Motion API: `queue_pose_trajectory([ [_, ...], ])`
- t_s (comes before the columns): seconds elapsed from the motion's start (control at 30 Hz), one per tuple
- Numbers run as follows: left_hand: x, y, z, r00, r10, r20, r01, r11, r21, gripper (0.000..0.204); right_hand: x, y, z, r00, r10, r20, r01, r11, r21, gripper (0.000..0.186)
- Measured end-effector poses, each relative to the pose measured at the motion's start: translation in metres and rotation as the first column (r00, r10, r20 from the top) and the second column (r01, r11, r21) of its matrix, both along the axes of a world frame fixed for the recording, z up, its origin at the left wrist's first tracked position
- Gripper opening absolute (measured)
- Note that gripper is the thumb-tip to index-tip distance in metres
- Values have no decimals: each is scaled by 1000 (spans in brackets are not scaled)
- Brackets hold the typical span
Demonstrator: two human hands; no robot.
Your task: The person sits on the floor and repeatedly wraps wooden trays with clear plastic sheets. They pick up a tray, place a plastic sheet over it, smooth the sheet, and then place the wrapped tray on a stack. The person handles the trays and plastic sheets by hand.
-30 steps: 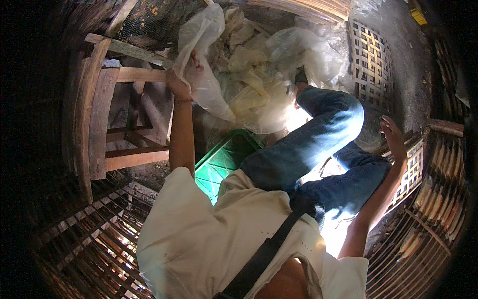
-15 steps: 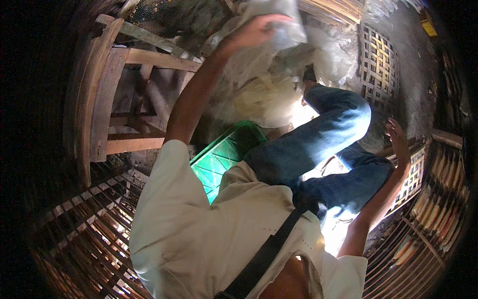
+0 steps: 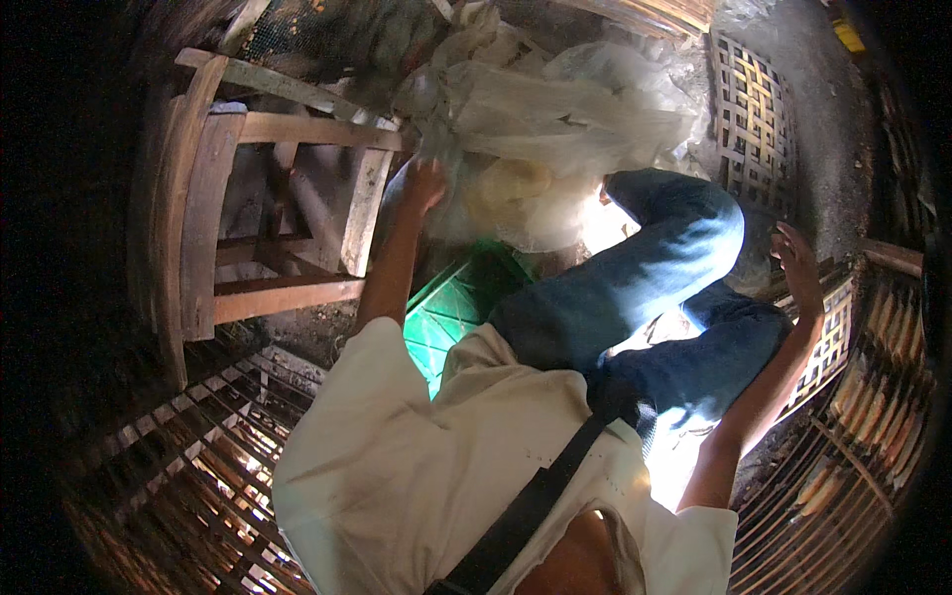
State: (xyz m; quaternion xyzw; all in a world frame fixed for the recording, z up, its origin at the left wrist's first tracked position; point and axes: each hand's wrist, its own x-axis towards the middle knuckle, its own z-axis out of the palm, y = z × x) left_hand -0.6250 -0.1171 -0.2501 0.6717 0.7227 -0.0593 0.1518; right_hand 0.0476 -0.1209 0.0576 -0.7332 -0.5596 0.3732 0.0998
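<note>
My left hand is closed at the left edge of a heap of clear, crumpled plastic sheeting. A gathered fold of the plastic runs up from its fist. Just below the heap, a yellowish bundle shows hazily through the film; what it is I cannot make out. My right hand is held out beyond my knee at the right, its fingers apart and nothing in them. Under me is a green plastic crate, partly covered by my shirt and leg.
A wooden frame stands close on the left. Woven bamboo panels lean at the upper right. Slatted bamboo lies at the lower left, with more slats at the lower right. A small yellow object sits at the far right.
My left hand has come down and to the left from above the plastic, and its fingers have closed. The raised plastic has sunk onto the heap. My right hand has barely moved.
</note>
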Motion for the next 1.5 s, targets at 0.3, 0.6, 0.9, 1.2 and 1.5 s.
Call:
queue_pose_trajectory([
  [0.3, -6, -140, -77, 954, 298, 20, -245, 820, -518, 38, 29, -4, -23, 1000, 14, 11, -13, 992, -123, 51],
  [0.6, -37, -111, -26, 880, 446, 162, -463, 882, 86, 25, 22, 15, -41, 997, 75, -28, -77, 995, -68, 50],
  [0.9, -11, -64, 196, 817, 97, 569, -169, 983, 74, 14, -11, 29, -25, 995, 91, -49, -93, 994, -52, 45],
  [1.2, -23, -67, 226, 955, -94, 282, 11, 959, 282, 10, -20, 19, -15, 993, 114, 15, -115, 991, 63, 41],
  [1.5, 30, -31, 372, 970, -195, -145, 234, 579, 781, 13, -28, 13, -16, 975, 223, -3, -207, 907, 368, 43],
])
